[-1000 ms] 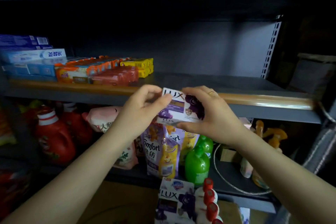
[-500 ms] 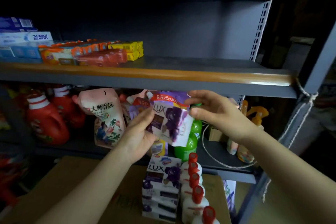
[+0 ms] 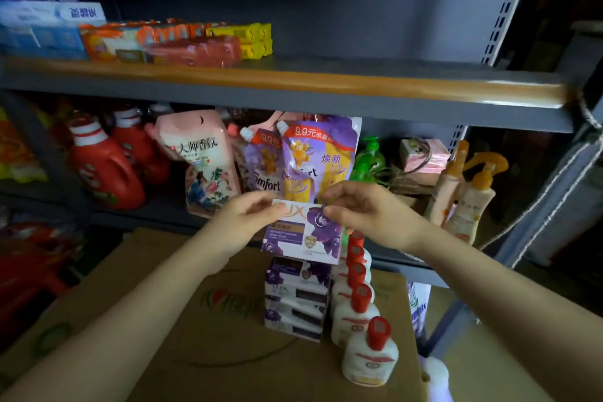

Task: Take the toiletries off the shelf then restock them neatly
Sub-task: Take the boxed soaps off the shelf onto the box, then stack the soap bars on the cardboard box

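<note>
Both hands hold one purple and white Lux soap box [image 3: 301,235] just above a stack of like soap boxes [image 3: 295,300] on a cardboard carton [image 3: 182,330]. My left hand [image 3: 248,222] grips the box's left top corner. My right hand [image 3: 355,209] pinches its right top edge. A row of white lotion bottles with red caps [image 3: 357,300] stands right of the stack. On the upper shelf [image 3: 359,81], toothpaste boxes [image 3: 49,26] and orange, red and yellow soap packs [image 3: 182,41] lie at the left.
The lower shelf holds red detergent bottles [image 3: 104,166], a pink refill pouch [image 3: 202,160], purple Comfort pouches [image 3: 310,157], a green bottle [image 3: 368,160] and orange spray bottles [image 3: 470,192]. A grey upright post [image 3: 571,140] with rope stands at the right.
Both hands have carried the Lux box down from the upper shelf's edge to just above the stack on the carton. The view has tilted downward.
</note>
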